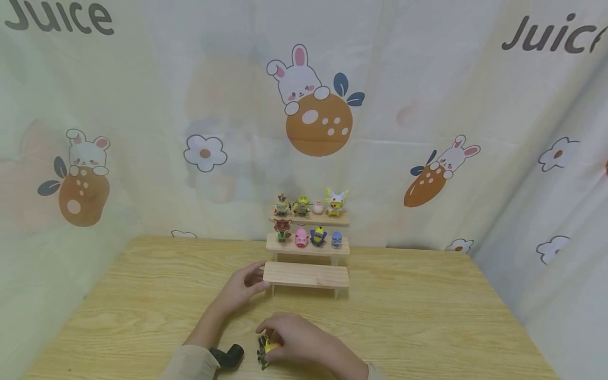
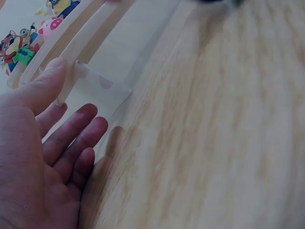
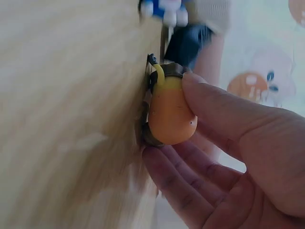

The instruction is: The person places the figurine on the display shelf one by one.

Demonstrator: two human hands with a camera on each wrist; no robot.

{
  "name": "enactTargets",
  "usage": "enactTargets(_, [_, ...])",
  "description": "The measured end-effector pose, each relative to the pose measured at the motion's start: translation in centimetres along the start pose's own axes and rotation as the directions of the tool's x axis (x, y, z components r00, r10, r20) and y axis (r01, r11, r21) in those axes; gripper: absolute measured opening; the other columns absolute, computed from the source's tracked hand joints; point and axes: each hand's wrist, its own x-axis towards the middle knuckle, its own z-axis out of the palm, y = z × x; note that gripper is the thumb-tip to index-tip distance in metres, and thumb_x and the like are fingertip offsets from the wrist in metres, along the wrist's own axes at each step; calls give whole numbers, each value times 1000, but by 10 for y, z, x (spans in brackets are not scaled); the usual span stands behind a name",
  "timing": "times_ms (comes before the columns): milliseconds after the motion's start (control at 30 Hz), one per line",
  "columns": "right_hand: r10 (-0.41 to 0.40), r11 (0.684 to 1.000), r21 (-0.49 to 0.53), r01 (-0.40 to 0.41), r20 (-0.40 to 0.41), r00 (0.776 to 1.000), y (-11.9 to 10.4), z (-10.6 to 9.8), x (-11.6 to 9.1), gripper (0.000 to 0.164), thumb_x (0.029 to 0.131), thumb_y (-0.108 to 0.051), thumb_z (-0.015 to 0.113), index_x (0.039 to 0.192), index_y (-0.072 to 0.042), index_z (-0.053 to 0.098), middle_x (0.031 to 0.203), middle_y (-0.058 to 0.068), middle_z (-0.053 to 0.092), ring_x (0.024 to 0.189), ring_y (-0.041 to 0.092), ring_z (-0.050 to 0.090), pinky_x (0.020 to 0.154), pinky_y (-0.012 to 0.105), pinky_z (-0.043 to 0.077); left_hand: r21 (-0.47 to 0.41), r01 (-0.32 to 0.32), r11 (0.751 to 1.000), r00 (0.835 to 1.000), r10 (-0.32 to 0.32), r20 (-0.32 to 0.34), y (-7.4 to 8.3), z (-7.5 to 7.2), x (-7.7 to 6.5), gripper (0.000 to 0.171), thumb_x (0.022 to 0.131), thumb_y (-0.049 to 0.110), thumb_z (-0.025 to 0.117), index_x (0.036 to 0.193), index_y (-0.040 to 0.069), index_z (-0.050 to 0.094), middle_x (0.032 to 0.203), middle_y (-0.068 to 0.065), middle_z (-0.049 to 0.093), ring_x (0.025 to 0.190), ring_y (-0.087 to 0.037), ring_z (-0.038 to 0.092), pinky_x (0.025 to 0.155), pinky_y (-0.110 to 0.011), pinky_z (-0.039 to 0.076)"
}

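In the head view my left hand (image 1: 242,287) is at the left end of the lowest wooden step (image 1: 306,274) of a small three-tier display stand. The left wrist view shows the thumb on the edge of the board, the index finger below it by the clear support (image 2: 102,86), and the other fingers loosely bent. Low at the front, my right hand (image 1: 296,338) holds a small yellow toy figure (image 3: 172,112) between thumb and fingers. The figure has a rounded orange-yellow body with dark parts, and it lies close against the tabletop.
The middle step (image 1: 307,244) bears a fox figure (image 1: 282,230), a pink pig (image 1: 301,237) and others. Several more figures stand on the top step (image 1: 311,218). A blue-and-white figure (image 3: 165,8) shows in the right wrist view. Behind the wooden table (image 1: 418,311) hangs a printed curtain (image 1: 228,79).
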Motion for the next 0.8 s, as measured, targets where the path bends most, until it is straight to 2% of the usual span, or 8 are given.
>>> enactTargets(233, [108,993,59,-106,-39,993,22,-12,1,39,83,-27,74,119,-18,63,105,-8,67,93,3,62,80,21,50,8,-6,1000,1000,6,15,1,-1,0,62,90,21,65,141,-4,39,119,-21,62,107,-32,61,86,-29,50])
enactTargets(367, [117,992,58,-114,-42,992,29,-16,0,40,83,-27,73,121,-17,62,108,-6,67,96,5,62,82,22,50,9,-15,1000,1000,15,16,-1,-1,0,61,91,20,64,140,-5,39,118,-22,62,106,-31,62,85,-27,50])
enactTargets(467, [102,994,53,-100,-41,994,32,-18,-1,44,81,-27,75,121,-16,62,106,-6,68,95,4,62,82,21,50,3,-17,1000,1000,17,9,-7,1,3,61,91,19,64,141,-5,39,117,-21,63,105,-31,62,85,-28,50])
enactTargets(633, [58,998,4,-58,-6,998,35,-20,-3,53,74,-23,80,123,-17,61,105,-9,66,92,0,57,82,19,47,2,-6,1000,1000,6,-8,-30,6,11,62,90,23,65,142,1,40,119,-18,63,106,-29,62,87,-32,50])
enactTargets(800, [14,1000,-4,-14,-24,1000,38,-18,-2,47,78,-14,77,122,-15,61,104,-9,66,90,-3,56,81,18,47,-5,-13,1000,1000,13,-15,-38,6,13,63,89,30,67,141,5,43,118,-14,64,105,-26,62,87,-33,51])
